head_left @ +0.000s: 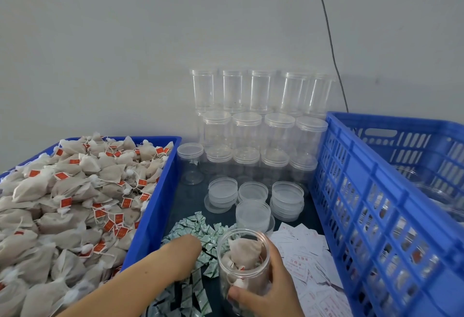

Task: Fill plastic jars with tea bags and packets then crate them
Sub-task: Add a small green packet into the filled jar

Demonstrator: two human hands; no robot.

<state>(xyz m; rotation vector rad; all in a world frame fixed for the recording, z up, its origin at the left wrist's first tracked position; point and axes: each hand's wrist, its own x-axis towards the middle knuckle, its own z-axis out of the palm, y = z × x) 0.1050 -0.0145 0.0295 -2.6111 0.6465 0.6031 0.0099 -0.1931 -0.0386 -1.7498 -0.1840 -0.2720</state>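
A clear lidless jar (243,264) stands upright, part-filled with tea bags (244,250), beside scattered green-and-white packets (203,241).

A dark table top (190,203) holds a blue tray (155,206) of tea bags, stacked clear jars (251,128), loose lids (253,191), green packets (200,228), white slips (303,249) and a blue crate (376,203).

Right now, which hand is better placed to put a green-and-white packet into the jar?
Probably the left hand: it already rests on the pile of green-and-white packets, beside the open jar. The right hand is busy gripping that jar, which already holds tea bags.
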